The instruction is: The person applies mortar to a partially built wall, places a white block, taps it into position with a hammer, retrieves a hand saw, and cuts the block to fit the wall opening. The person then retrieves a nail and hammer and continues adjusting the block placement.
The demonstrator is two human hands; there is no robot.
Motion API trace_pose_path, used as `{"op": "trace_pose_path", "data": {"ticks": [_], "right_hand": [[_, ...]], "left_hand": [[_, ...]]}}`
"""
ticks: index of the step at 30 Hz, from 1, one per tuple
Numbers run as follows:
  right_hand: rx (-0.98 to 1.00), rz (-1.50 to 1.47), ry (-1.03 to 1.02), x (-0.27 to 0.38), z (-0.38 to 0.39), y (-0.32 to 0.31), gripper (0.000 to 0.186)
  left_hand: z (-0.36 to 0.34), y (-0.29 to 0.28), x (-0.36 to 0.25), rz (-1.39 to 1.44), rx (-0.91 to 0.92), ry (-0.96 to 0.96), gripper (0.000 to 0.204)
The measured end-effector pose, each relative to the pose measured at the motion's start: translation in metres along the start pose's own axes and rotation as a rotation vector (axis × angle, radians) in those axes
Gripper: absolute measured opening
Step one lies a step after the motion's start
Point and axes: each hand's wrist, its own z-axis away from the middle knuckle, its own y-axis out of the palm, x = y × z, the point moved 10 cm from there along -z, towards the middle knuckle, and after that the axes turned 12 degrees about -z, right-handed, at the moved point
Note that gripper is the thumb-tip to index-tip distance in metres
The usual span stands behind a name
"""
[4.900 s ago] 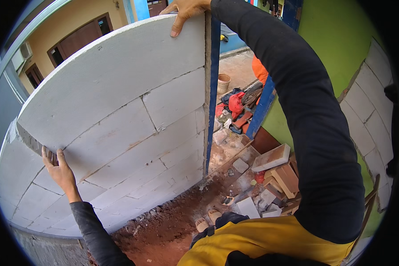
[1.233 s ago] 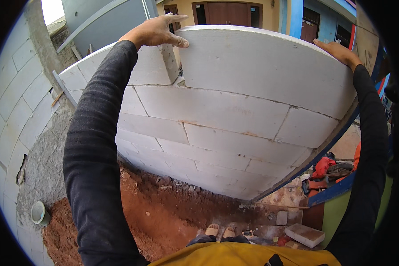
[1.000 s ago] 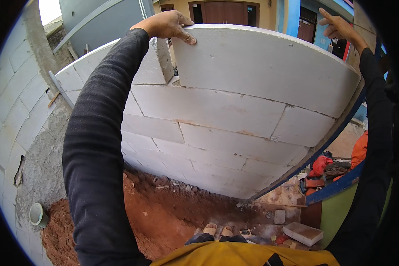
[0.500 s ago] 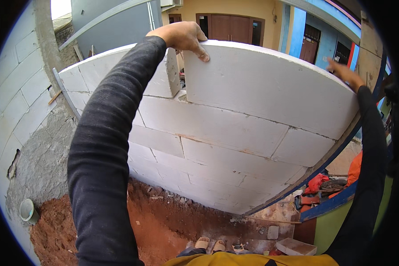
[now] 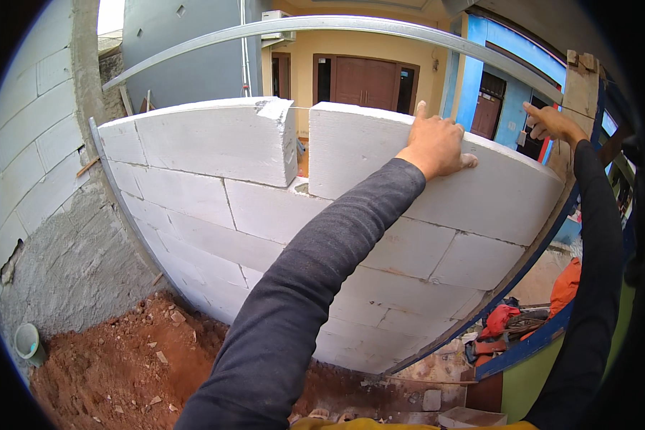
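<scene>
A large white lightweight concrete block stands on edge in the top course of the wall, at the right. My left hand grips its upper edge, with the thumb on the near face and one finger pointing up. At the block's right end my right hand is raised just above the top edge. Its index finger stretches left and the others are partly curled; nothing shows in it. Across a narrow upright gap stands the neighbouring white block, chipped at its top corner. A thin string crosses above the gap.
A metal bar spans above the wall. The right edge meets a wooden post. Reddish soil lies at lower left beside a bucket. Red and orange items lie at lower right, near a loose block.
My left hand has moved right from the block's left end to the middle of its top edge. My right hand stays near the right end. The view has tilted up.
</scene>
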Motion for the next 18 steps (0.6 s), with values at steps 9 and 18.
{"op": "trace_pose_path", "data": {"ticks": [9, 18], "right_hand": [[0.203, 0.188, 0.162, -0.042, -0.004, 0.095, 0.117], [-0.115, 0.306, -0.011, -0.005, 0.021, 0.076, 0.097]], "left_hand": [[-0.004, -0.006, 0.001, 0.015, 0.065, -0.009, 0.069], [-0.011, -0.015, -0.008, 0.002, 0.036, 0.077, 0.075]]}}
